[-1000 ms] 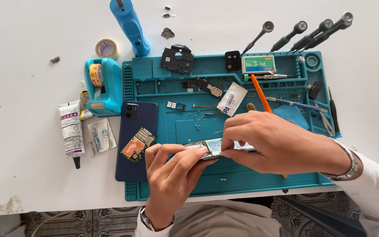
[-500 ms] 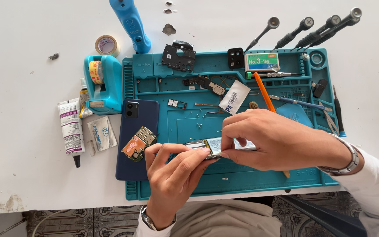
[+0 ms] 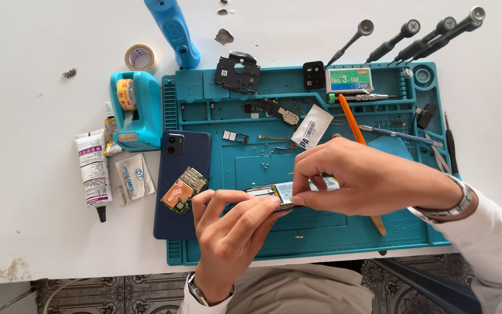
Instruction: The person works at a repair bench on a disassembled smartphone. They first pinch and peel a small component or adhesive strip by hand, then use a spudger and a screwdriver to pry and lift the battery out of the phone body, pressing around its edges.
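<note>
Silver phone frame over teal mat; left hand and right hand fingers clamped on it

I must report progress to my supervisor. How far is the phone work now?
Done: the back cover is off, a circuit board lies on it, and loose screws sit on the mat. In hand: both hands, left and right, hold the opened phone body. Left: everything remains unassembled.

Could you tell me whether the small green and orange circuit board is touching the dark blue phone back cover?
Touching. The head view shows the circuit board lying flat on the back cover, overlapping its lower right part with no gap visible.
</note>
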